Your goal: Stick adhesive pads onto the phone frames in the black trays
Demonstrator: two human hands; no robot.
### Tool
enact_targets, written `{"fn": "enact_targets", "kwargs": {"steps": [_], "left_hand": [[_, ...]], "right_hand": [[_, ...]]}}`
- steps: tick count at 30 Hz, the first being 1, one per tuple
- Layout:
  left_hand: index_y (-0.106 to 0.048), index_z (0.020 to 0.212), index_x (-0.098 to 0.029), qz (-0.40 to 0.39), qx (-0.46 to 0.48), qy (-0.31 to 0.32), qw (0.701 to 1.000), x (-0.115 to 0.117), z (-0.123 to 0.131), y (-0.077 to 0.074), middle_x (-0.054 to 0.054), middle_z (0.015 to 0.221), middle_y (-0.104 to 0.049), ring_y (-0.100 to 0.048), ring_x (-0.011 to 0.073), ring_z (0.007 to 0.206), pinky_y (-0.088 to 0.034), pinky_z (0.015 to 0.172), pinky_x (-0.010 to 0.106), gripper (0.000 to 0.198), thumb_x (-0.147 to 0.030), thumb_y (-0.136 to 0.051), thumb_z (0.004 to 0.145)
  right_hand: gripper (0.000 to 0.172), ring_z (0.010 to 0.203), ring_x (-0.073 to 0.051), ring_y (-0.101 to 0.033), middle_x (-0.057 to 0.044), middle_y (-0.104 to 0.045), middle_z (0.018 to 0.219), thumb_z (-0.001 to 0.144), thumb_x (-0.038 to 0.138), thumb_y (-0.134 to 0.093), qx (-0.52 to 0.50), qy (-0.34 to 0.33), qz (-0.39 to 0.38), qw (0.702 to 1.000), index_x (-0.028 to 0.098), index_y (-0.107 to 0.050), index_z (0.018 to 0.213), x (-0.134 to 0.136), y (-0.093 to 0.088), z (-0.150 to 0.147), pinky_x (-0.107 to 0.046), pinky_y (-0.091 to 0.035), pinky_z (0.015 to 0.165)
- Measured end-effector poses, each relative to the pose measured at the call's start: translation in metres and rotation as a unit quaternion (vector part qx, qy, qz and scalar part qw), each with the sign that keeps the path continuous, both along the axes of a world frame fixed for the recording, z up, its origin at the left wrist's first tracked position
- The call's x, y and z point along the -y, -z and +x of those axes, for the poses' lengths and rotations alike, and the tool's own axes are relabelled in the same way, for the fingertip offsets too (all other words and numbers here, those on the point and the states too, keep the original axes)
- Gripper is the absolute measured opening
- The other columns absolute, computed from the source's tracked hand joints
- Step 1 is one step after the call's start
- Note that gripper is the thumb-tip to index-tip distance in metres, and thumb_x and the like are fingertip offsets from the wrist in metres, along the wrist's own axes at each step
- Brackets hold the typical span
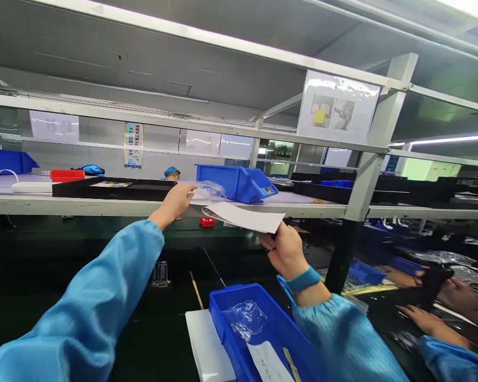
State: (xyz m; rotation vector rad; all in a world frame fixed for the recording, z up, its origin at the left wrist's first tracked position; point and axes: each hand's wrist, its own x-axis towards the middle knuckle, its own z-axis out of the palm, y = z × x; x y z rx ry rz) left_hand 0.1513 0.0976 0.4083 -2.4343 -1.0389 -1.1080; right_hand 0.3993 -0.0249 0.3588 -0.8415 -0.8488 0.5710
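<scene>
My left hand (174, 203) reaches up to the shelf edge with its fingers pinched on a clear plastic bag (212, 188). Just beyond the bag a blue parts bin (233, 183) rests on the shelf. My right hand (287, 248), with a blue band at the wrist, grips a small stack of white paper (247, 216) by its right end. The paper is held out below the bin, bowed slightly. Under my arms is a blue tray (219, 305) with crumpled clear plastic (246, 319) and a paper slip (267, 361) with writing.
The white shelf rail (83, 206) crosses in front, carrying a black tray (147, 191) and a red box (67, 175). A post (360, 185) stands right. White sheets (207, 339) lie beside the blue tray. At right, a co-worker's hands (434, 323) handle a black object.
</scene>
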Motion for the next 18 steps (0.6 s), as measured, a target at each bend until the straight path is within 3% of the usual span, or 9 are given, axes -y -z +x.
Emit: {"fn": "enact_targets", "kwargs": {"steps": [2, 4, 6, 8, 11, 13, 16, 18], "left_hand": [[-0.053, 0.135, -0.018, -0.003, 0.027, 0.041, 0.999, 0.037, -0.011, 0.026, 0.011, 0.127, -0.064, -0.062, 0.0212, 0.111, -0.05, 0.098, 0.035, 0.042, -0.034, -0.054, 0.096], [-0.042, 0.145, -0.02, -0.055, 0.042, 0.196, 0.978, 0.077, -0.023, 0.063, 0.014, 0.141, -0.054, -0.055, 0.0268, 0.124, -0.046, 0.107, 0.038, 0.086, -0.052, -0.079, 0.073], [-0.035, 0.15, -0.022, -0.087, 0.025, 0.254, 0.963, 0.107, -0.035, 0.102, 0.015, 0.149, -0.046, -0.045, 0.0317, 0.135, -0.037, 0.116, 0.043, 0.113, -0.061, -0.086, 0.056], [-0.035, 0.151, -0.025, -0.151, 0.032, 0.247, 0.957, 0.124, -0.047, 0.138, 0.015, 0.15, -0.045, -0.044, 0.0321, 0.137, -0.036, 0.117, 0.045, 0.109, -0.061, -0.084, 0.06], [-0.036, 0.15, -0.03, -0.262, 0.045, 0.242, 0.933, 0.13, -0.066, 0.176, 0.012, 0.151, -0.045, -0.046, 0.0293, 0.137, -0.037, 0.116, 0.044, 0.081, -0.054, -0.07, 0.081], [-0.031, 0.153, -0.033, -0.296, 0.039, 0.24, 0.924, 0.133, -0.078, 0.194, 0.011, 0.155, -0.041, -0.044, 0.0308, 0.139, -0.037, 0.117, 0.046, 0.089, -0.054, -0.073, 0.077], [-0.03, 0.154, -0.033, -0.298, 0.042, 0.234, 0.925, 0.14, -0.091, 0.217, 0.011, 0.153, -0.043, -0.046, 0.0352, 0.136, -0.042, 0.113, 0.047, 0.112, -0.058, -0.083, 0.059], [-0.044, 0.148, -0.031, -0.311, 0.087, 0.233, 0.917, 0.144, -0.099, 0.23, 0.011, 0.138, -0.059, -0.056, 0.034, 0.126, -0.048, 0.107, 0.046, 0.09, -0.062, -0.075, 0.069]], "right_hand": [[0.034, 0.038, -0.007, -0.027, 0.007, -0.038, 0.049, 0.076, 0.041, -0.068, 0.012, 0.02, 0.007, 1.0, 0.023, -0.042, 0.063, 0.014, 0.012, -0.01, -0.021, -0.021, 0.037], [0.032, 0.044, -0.011, -0.037, 0.005, -0.042, 0.051, 0.079, 0.045, -0.063, 0.103, 0.055, 0.005, 0.993, 0.023, -0.045, 0.064, 0.029, 0.027, -0.027, -0.024, -0.028, 0.041], [0.031, 0.051, -0.013, -0.04, 0.003, -0.044, 0.054, 0.082, 0.042, -0.06, 0.254, 0.07, 0.008, 0.965, 0.022, -0.048, 0.061, 0.043, 0.043, -0.05, -0.025, -0.032, 0.047], [0.032, 0.052, -0.012, -0.036, 0.003, -0.04, 0.054, 0.086, 0.039, -0.054, 0.353, 0.042, -0.015, 0.934, 0.021, -0.047, 0.06, 0.055, 0.06, -0.077, -0.025, -0.028, 0.047], [0.029, 0.053, -0.011, -0.036, 0.004, -0.041, 0.055, 0.087, 0.033, -0.051, 0.418, -0.052, -0.041, 0.906, 0.02, -0.047, 0.062, 0.065, 0.085, -0.111, -0.024, -0.027, 0.049], [0.03, 0.053, -0.011, -0.036, 0.004, -0.041, 0.056, 0.088, 0.033, -0.05, 0.427, -0.077, -0.05, 0.899, 0.019, -0.045, 0.062, 0.066, 0.099, -0.128, -0.024, -0.027, 0.049], [0.033, 0.053, -0.01, -0.036, 0.004, -0.04, 0.057, 0.09, 0.035, -0.048, 0.424, -0.088, -0.061, 0.899, 0.019, -0.042, 0.062, 0.065, 0.113, -0.145, -0.025, -0.025, 0.05], [0.034, 0.054, -0.01, -0.036, 0.004, -0.04, 0.057, 0.091, 0.036, -0.049, 0.425, -0.101, -0.066, 0.897, 0.019, -0.043, 0.062, 0.065, 0.119, -0.151, -0.025, -0.025, 0.05]]}}
